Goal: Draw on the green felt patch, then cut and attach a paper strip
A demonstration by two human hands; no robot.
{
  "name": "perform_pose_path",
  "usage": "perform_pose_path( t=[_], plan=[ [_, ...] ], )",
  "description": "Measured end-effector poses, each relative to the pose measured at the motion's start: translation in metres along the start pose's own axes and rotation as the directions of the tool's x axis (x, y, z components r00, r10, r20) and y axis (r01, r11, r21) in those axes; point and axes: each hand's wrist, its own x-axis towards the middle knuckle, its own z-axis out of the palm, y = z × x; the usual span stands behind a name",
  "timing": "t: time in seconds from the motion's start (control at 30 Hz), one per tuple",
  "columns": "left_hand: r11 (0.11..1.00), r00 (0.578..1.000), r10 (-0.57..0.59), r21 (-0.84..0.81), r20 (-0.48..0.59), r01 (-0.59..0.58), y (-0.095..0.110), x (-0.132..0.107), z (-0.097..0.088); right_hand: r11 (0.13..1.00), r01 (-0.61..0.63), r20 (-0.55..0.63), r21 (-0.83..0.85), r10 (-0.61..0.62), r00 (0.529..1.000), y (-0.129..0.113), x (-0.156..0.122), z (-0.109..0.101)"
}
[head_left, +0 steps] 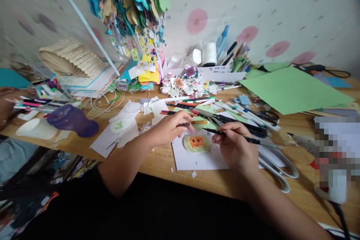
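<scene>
My right hand (239, 146) grips a black pen (215, 131), its tip pointing left. Between the fingertips of my left hand (168, 127) is a small dark pen cap (184, 124). Below and between both hands lies a small pale-green rounded piece (184, 144) with an orange square face (196, 141) on it, dark eyes and a mouth drawn there. It rests on a white sheet of paper (182, 161) near the table's front edge. Neither hand visibly touches the piece. Large scissors (277, 161) with grey handles lie beside and partly behind my right hand.
Several pens and markers (247, 114) lie behind my hands. A purple cup (69, 118) lies tipped over at left, near a co-worker's arm (11, 101). Green paper sheets (292, 88) are at back right; a pile of small cutouts (182, 84) is at back centre.
</scene>
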Motion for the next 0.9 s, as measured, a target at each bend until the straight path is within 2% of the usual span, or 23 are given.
perform_pose_path(
  t=[0.1, 0.33, 0.6, 0.9],
  plan=[
    [0.999, 0.999, -0.034, -0.001, -0.039, 0.034, 0.005, -0.007, 0.01, 1.0, -0.015, 0.006, 0.028, 0.015, 1.0, -0.005, -0.002, 0.002],
    [0.982, 0.985, -0.113, 0.134, -0.13, 0.13, 0.006, -0.015, 0.027, 0.998, -0.048, 0.05, 0.033, 0.046, 0.998, -0.007, -0.007, 0.005],
    [0.973, 0.988, -0.052, 0.215, -0.149, 0.083, 0.012, -0.015, 0.03, 0.998, -0.042, 0.083, -0.038, 0.045, 0.995, -0.002, -0.009, 0.001],
    [0.987, 0.986, -0.046, 0.144, -0.163, 0.07, 0.014, -0.013, 0.032, 0.998, -0.027, 0.115, -0.051, 0.033, 0.993, -0.004, -0.006, -0.001]
  ],
)
